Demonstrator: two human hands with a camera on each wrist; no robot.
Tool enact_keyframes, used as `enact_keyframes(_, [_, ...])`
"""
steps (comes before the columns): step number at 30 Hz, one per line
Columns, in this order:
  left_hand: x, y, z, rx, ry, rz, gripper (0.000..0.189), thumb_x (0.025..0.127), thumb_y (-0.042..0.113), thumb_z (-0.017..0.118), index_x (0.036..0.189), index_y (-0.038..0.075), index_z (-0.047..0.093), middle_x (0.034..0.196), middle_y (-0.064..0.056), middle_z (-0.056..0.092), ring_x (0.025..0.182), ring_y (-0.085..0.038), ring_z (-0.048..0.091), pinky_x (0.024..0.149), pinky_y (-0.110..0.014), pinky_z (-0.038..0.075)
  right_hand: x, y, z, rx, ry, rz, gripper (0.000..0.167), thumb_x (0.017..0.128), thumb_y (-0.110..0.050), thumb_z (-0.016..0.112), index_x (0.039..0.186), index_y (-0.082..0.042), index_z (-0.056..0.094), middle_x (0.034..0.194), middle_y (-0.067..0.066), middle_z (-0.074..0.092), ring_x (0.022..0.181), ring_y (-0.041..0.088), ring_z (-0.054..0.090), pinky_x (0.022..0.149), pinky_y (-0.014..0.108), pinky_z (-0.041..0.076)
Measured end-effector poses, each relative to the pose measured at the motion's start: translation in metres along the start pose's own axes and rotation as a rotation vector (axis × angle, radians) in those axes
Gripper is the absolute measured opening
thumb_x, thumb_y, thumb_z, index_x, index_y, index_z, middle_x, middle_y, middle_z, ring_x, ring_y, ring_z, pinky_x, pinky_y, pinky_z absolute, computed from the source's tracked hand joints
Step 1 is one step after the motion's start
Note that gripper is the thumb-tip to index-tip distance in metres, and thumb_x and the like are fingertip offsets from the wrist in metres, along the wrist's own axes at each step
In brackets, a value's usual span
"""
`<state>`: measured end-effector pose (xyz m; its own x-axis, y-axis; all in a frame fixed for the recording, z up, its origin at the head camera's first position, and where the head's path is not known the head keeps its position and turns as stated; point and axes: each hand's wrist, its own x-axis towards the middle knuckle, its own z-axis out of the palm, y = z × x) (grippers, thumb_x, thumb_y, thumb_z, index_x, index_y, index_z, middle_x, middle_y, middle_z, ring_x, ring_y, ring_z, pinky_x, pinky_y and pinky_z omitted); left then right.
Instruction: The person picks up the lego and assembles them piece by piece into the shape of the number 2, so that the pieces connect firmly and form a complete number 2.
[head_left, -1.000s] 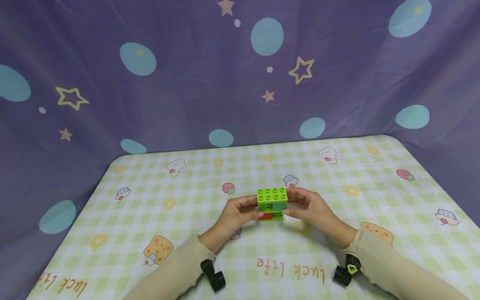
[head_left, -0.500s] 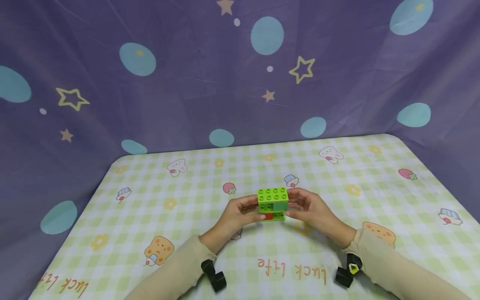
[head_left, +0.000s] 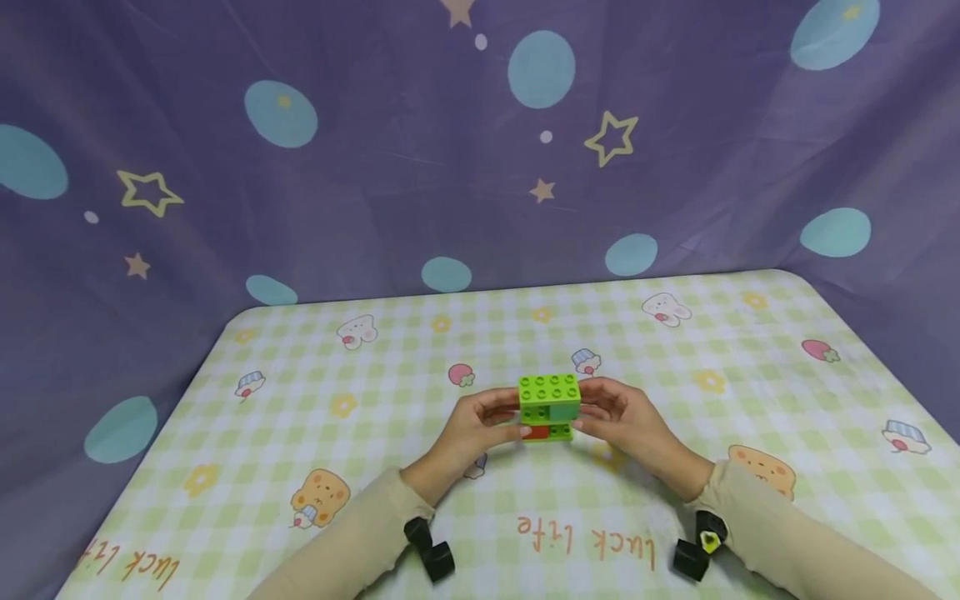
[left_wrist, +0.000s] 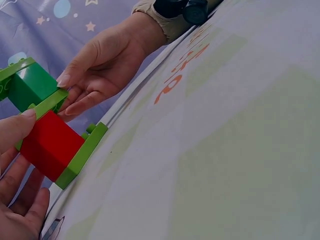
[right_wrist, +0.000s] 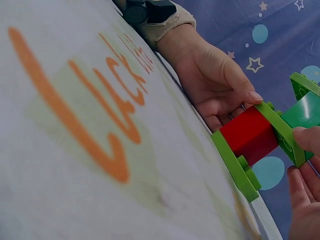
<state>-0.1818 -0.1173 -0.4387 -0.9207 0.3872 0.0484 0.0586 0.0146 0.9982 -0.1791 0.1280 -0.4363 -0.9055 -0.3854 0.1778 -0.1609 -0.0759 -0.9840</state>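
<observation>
A small stack of toy building blocks stands upright on the table between both hands. Its lime studded top plate (head_left: 549, 387) sits over a dark green brick (head_left: 564, 412) at the right end. Below comes a lime middle plate (left_wrist: 50, 102), then a red brick (left_wrist: 52, 145) at the left end, on a lime bottom plate (left_wrist: 82, 156). The left hand (head_left: 476, 429) holds the stack's left side, thumb in front at the middle plate and fingers behind. From the right, the right hand (head_left: 630, 421) pinches the middle plate's end with its thumb in front. The fingers behind are partly hidden.
A green checked cloth (head_left: 405, 375) with printed cartoons and lettering covers the table. Behind its far edge hangs a purple curtain (head_left: 360, 208) with stars and blue spots. Black wrist cameras (head_left: 431, 550) sit on both beige sleeves.
The head view has shifted slightly, moving the whole scene a little right. Both hands stay on the block stack, which keeps its place on the cloth.
</observation>
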Motion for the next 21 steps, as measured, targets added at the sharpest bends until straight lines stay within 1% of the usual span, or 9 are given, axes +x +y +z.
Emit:
enact_keyframes(7, [0.0000, -0.0017, 0.0003, -0.039, 0.027, 0.004, 0.044, 0.077, -0.002, 0.074, 0.118, -0.006, 0.060, 0.116, -0.015, 0.064, 0.101, -0.015, 0.062, 0.093, -0.036, 0.048, 0.0001, 0.0009, 0.0008, 0.015, 0.027, -0.030, 0.043, 0.079, 0.006, 0.070, 0.118, 0.010, 0.052, 0.108, -0.004, 0.065, 0.101, 0.010, 0.062, 0.091, 0.025, 0.049])
enact_keyframes(11, [-0.0007, -0.0025, 0.0003, -0.065, 0.025, 0.012, 0.042, 0.076, -0.003, 0.074, 0.115, -0.007, 0.059, 0.111, -0.009, 0.066, 0.099, -0.013, 0.062, 0.091, -0.033, 0.049, -0.0004, 0.0013, 0.0010, 0.026, 0.032, -0.031, 0.041, 0.079, 0.006, 0.069, 0.117, 0.006, 0.054, 0.109, -0.005, 0.065, 0.101, 0.009, 0.061, 0.090, 0.024, 0.049])
enact_keyframes(15, [-0.0008, -0.0024, 0.0002, -0.069, 0.025, 0.021, 0.041, 0.075, -0.004, 0.075, 0.113, -0.007, 0.059, 0.107, -0.003, 0.066, 0.098, -0.013, 0.062, 0.089, -0.029, 0.049, -0.0004, 0.0018, 0.0007, 0.037, 0.027, -0.034, 0.040, 0.079, 0.006, 0.069, 0.117, 0.004, 0.055, 0.109, -0.005, 0.064, 0.101, 0.009, 0.061, 0.090, 0.023, 0.049])
enact_keyframes(21, [0.0002, -0.0025, 0.0001, -0.060, 0.047, 0.019, 0.039, 0.076, -0.003, 0.075, 0.112, -0.006, 0.060, 0.107, -0.005, 0.066, 0.098, -0.013, 0.062, 0.087, -0.028, 0.050, 0.0001, 0.0009, 0.0005, 0.039, 0.028, -0.031, 0.040, 0.079, 0.006, 0.069, 0.116, 0.002, 0.056, 0.109, -0.005, 0.065, 0.100, 0.009, 0.062, 0.088, 0.023, 0.050])
